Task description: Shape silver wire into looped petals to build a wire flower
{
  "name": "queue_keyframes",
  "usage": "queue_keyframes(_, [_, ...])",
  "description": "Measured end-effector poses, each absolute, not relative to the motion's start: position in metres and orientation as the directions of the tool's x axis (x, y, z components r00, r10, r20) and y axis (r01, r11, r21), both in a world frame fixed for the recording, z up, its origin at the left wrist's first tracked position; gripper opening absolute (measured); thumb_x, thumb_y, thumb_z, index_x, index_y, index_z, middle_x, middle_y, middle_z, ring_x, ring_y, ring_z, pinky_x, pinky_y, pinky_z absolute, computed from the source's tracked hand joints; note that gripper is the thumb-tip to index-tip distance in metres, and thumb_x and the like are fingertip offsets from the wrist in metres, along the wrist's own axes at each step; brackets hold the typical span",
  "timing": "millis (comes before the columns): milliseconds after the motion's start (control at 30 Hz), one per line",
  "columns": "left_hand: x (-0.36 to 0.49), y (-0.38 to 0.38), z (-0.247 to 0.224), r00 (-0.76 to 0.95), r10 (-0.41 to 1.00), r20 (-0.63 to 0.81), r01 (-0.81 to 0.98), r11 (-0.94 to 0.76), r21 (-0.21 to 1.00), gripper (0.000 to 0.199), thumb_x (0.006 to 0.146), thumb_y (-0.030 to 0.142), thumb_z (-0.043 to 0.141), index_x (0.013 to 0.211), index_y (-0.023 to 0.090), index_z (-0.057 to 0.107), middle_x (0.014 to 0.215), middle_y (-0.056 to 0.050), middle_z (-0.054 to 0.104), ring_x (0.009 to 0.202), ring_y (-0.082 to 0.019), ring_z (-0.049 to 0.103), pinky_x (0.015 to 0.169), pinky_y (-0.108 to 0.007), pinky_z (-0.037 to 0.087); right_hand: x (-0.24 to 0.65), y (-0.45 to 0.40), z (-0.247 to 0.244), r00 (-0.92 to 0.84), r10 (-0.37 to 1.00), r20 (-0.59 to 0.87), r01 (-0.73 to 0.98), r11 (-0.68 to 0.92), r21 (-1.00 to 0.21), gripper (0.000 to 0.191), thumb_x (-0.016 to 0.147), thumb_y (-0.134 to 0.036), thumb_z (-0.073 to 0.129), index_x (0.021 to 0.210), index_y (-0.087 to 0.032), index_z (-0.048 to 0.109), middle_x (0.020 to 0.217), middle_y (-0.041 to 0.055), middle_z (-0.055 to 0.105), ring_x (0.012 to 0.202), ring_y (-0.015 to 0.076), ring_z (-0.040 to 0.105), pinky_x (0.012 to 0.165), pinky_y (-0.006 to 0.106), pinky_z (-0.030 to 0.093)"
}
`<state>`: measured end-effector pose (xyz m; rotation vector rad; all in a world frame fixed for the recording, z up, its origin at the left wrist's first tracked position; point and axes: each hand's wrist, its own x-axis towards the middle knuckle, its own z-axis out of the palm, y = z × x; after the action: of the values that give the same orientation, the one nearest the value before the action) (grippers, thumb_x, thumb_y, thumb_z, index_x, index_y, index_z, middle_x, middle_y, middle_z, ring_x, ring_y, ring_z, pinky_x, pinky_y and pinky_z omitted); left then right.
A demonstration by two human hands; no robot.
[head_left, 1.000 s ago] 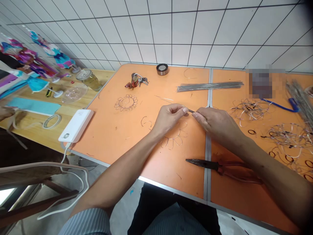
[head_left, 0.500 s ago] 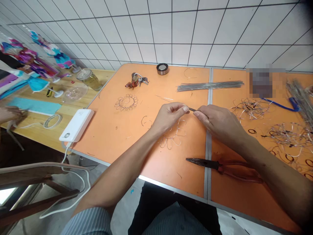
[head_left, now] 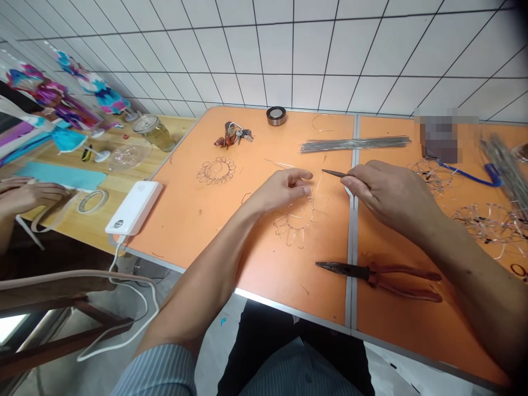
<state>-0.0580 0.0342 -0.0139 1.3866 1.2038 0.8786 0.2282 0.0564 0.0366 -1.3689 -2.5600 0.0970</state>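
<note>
My right hand (head_left: 375, 190) is closed around a thin dark pointed tool (head_left: 334, 173), its back part hidden in the fingers. A fine wire (head_left: 319, 184) runs down from the tool's tip. Just left of the tip is my left hand (head_left: 286, 190), thumb and forefinger apart with nothing visible between them. Below the left fingers is a ring of looped thin wire (head_left: 295, 223); whether it touches the table I cannot tell. Long-nose pliers (head_left: 375, 273) with red handles lie nearer the front edge, across the table's seam.
A finished-looking wire ring (head_left: 216, 170), keys (head_left: 234, 135), a tape roll (head_left: 276, 115) and a bundle of straight wires (head_left: 355, 144) lie on the orange table (head_left: 247, 264). Tangled wire pieces (head_left: 490, 225) are at right. A white power bank (head_left: 134, 208) and another person's hand (head_left: 33, 195) are at left.
My left fingers have opened and moved off the tool's tip. My right hand has drawn slightly right with the tool, and the wire below its tip now shows.
</note>
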Motion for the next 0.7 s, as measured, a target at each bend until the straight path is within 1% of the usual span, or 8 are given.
queue_keyframes(100, [-0.061, 0.037, -0.014, 0.282, 0.951, -0.125, 0.093, 0.103, 0.990, 0.048, 0.086, 0.029, 0.096, 0.130, 0.014, 0.082, 0.091, -0.003, 0.077, 0.085, -0.017, 0.073, 0.091, -0.037, 0.057, 0.234, 0.058, 0.043, -0.535, 0.815, 0.221, 0.810, 0.570, -0.141, 0.049, 0.122, -0.053, 0.039, 0.108, -0.026, 0.077, 0.106, 0.0121, 0.077, 0.093, 0.0316, 0.068, 0.069, 0.039, 0.034])
queue_keyframes(167, [-0.061, 0.037, -0.014, 0.316, 0.941, -0.118, 0.048, 0.109, 0.993, 0.042, 0.083, 0.031, 0.099, 0.120, 0.016, 0.086, 0.088, -0.002, 0.076, 0.082, -0.016, 0.072, 0.089, -0.036, 0.057, 0.236, 0.057, 0.048, -0.539, 0.807, 0.243, 0.804, 0.579, -0.137, 0.047, 0.122, -0.052, 0.040, 0.110, -0.026, 0.078, 0.107, 0.0117, 0.076, 0.095, 0.0315, 0.068, 0.068, 0.040, 0.035])
queue_keyframes(267, [-0.058, 0.033, -0.010, 0.361, 0.926, -0.113, 0.016, 0.115, 0.993, 0.034, 0.081, 0.037, 0.102, 0.106, 0.018, 0.090, 0.099, -0.007, 0.083, 0.089, -0.017, 0.075, 0.092, -0.036, 0.059, 0.236, 0.053, 0.055, -0.543, 0.792, 0.277, 0.802, 0.588, -0.109, 0.050, 0.124, -0.053, 0.039, 0.113, -0.026, 0.079, 0.111, 0.0132, 0.078, 0.101, 0.0328, 0.070, 0.068, 0.039, 0.033])
queue_keyframes(333, [-0.055, 0.030, -0.006, 0.387, 0.915, -0.111, 0.004, 0.119, 0.993, 0.033, 0.079, 0.040, 0.104, 0.101, 0.018, 0.091, 0.107, -0.009, 0.086, 0.095, -0.018, 0.076, 0.095, -0.037, 0.059, 0.236, 0.050, 0.058, -0.545, 0.784, 0.297, 0.802, 0.591, -0.087, 0.055, 0.125, -0.057, 0.036, 0.113, -0.025, 0.079, 0.114, 0.0141, 0.079, 0.101, 0.0330, 0.071, 0.067, 0.038, 0.032])
queue_keyframes(433, [-0.050, 0.027, -0.002, 0.424, 0.898, -0.118, 0.032, 0.116, 0.993, 0.031, 0.078, 0.041, 0.103, 0.093, 0.017, 0.089, 0.096, -0.007, 0.084, 0.087, -0.016, 0.073, 0.088, -0.034, 0.057, 0.235, 0.047, 0.061, -0.548, 0.774, 0.318, 0.802, 0.594, -0.065, 0.058, 0.125, -0.060, 0.033, 0.113, -0.025, 0.079, 0.114, 0.0143, 0.080, 0.098, 0.0323, 0.071, 0.066, 0.037, 0.032])
queue_keyframes(500, [-0.047, 0.026, -0.001, 0.440, 0.889, -0.127, 0.049, 0.118, 0.992, 0.030, 0.079, 0.041, 0.102, 0.087, 0.017, 0.086, 0.087, -0.005, 0.080, 0.081, -0.014, 0.069, 0.082, -0.032, 0.054, 0.234, 0.046, 0.064, -0.553, 0.767, 0.325, 0.798, 0.600, -0.058, 0.055, 0.125, -0.058, 0.035, 0.111, -0.026, 0.079, 0.113, 0.0139, 0.080, 0.099, 0.0323, 0.071, 0.067, 0.037, 0.033])
queue_keyframes(567, [-0.045, 0.025, 0.000, 0.442, 0.889, -0.119, 0.042, 0.112, 0.993, 0.029, 0.081, 0.041, 0.100, 0.084, 0.017, 0.083, 0.086, -0.004, 0.077, 0.078, -0.013, 0.067, 0.076, -0.030, 0.052, 0.234, 0.045, 0.067, -0.561, 0.757, 0.336, 0.787, 0.613, -0.066, 0.050, 0.124, -0.053, 0.039, 0.109, -0.026, 0.078, 0.111, 0.0129, 0.080, 0.100, 0.0326, 0.071, 0.067, 0.038, 0.034])
queue_keyframes(700, [-0.043, 0.023, 0.002, 0.417, 0.903, -0.105, 0.014, 0.109, 0.994, 0.028, 0.085, 0.040, 0.097, 0.089, 0.018, 0.081, 0.099, -0.008, 0.084, 0.083, -0.013, 0.071, 0.072, -0.026, 0.050, 0.235, 0.043, 0.075, -0.574, 0.754, 0.319, 0.772, 0.628, -0.096, 0.049, 0.122, -0.051, 0.040, 0.111, -0.028, 0.081, 0.112, 0.0124, 0.081, 0.101, 0.0347, 0.074, 0.071, 0.040, 0.041])
